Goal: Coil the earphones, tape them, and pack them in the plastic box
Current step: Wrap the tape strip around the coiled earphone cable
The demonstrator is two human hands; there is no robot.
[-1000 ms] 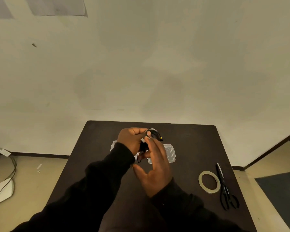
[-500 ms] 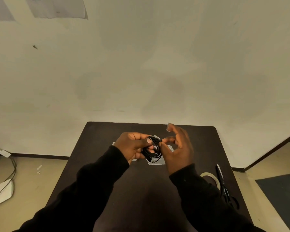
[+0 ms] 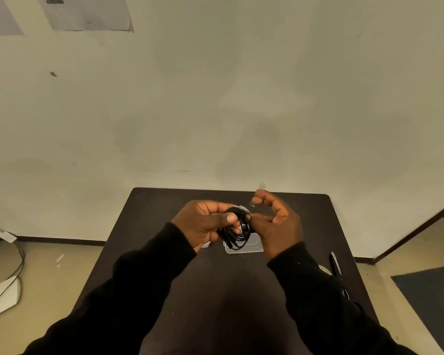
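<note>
Black earphones hang as a coil of several loops above the middle of the dark table. My left hand grips the coil's left side, thumb pressed across its top. My right hand pinches the coil's right side between thumb and forefinger, the other fingers curled up. A small clear strip of tape seems to stick out near the right fingertips. The clear plastic box lies on the table just below the coil, mostly hidden by my hands. Another clear piece peeks out under my left hand.
Black scissors lie along the table's right side, and the tape roll beside them is mostly covered by my right sleeve. A pale wall stands behind the table. Cables and a white object lie on the floor at the left.
My right hand rose from below the coil to its right side and now pinches it. The coil has turned to face me, showing its loops. The view has tilted slightly.
</note>
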